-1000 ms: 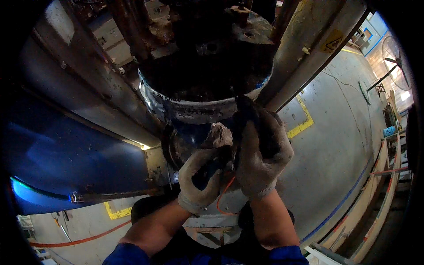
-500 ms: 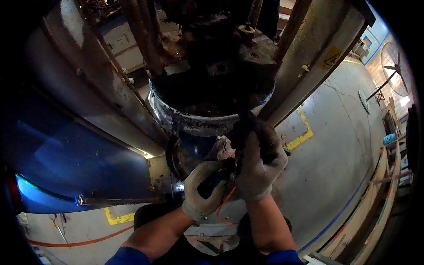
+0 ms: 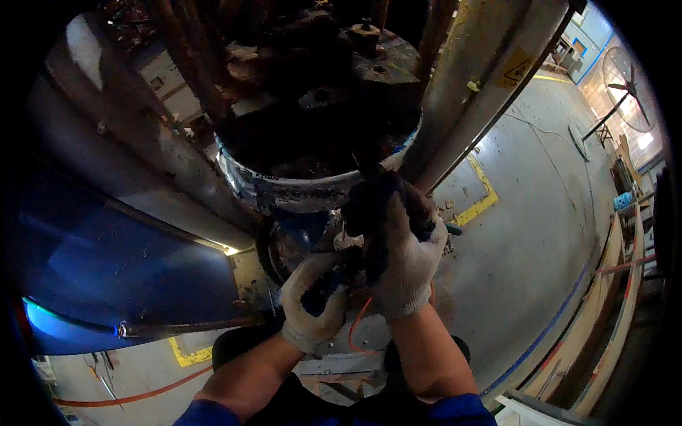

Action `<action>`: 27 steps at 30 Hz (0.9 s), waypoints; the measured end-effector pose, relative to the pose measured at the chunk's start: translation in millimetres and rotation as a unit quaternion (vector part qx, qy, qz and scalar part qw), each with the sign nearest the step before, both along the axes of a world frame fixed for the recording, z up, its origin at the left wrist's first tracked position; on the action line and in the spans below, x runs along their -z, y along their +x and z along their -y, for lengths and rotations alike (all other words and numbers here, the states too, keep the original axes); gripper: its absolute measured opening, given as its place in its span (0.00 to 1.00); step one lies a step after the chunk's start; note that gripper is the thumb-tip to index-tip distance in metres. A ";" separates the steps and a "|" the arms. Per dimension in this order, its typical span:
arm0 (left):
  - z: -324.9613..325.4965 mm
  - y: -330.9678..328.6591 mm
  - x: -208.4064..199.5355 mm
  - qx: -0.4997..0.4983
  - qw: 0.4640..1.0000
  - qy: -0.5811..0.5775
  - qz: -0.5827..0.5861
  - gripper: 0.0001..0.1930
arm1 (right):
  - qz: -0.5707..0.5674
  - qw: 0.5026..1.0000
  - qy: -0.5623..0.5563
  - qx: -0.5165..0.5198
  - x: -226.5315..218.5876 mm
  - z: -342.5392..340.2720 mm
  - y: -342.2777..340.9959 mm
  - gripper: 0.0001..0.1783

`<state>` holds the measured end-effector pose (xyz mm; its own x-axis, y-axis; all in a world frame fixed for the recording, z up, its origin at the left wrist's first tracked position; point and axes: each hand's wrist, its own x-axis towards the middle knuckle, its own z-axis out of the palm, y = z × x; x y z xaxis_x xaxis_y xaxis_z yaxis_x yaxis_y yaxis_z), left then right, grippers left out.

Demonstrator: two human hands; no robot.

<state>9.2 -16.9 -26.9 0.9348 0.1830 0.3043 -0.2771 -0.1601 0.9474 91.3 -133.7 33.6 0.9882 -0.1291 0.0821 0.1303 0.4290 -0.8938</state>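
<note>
I'm watching the right hand (image 3: pixel 398 259) wrapping its grimy glove around something dark just under the round metal flange (image 3: pixel 305 188); the fingers are curling shut, though the glove is hiding what exactly they are clamping. The left hand (image 3: pixel 312 302) is closing from below on a dark, short tool or fitting (image 3: pixel 334 273), which is sitting just beneath the flange, between the two gloves. An orange wire (image 3: pixel 359 323) is looping down beside the right wrist, below the flange.

Going outward: above the flange a rusty, greasy machine block (image 3: pixel 320 92) is looming, a pale slanted column (image 3: pixel 483 92) is running up to the flange's right, and a blue curved panel (image 3: pixel 106 270) is glowing off to its left. Far right of the flange a standing fan (image 3: pixel 629 78) is showing over the concrete floor (image 3: pixel 540 234) with its yellow marking (image 3: pixel 483 199).

My judgement on doing this well: I'm wanting both wrists keeping steady, the lower hand bracing while the upper one is working, since greasy gloves are inviting a slip.
</note>
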 end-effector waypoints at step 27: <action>-12.1 44.9 -63.6 0.030 0.982 -0.162 -0.097 0.23 | 0.350 0.775 -0.516 0.101 -16.1 36.5 17.5 0.22</action>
<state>54.1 -4.8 36.7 0.9816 0.1829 0.0548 -0.0865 0.1699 0.9817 108.8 -170.2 49.7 0.6233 0.2159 0.7516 0.7095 -0.5603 -0.4275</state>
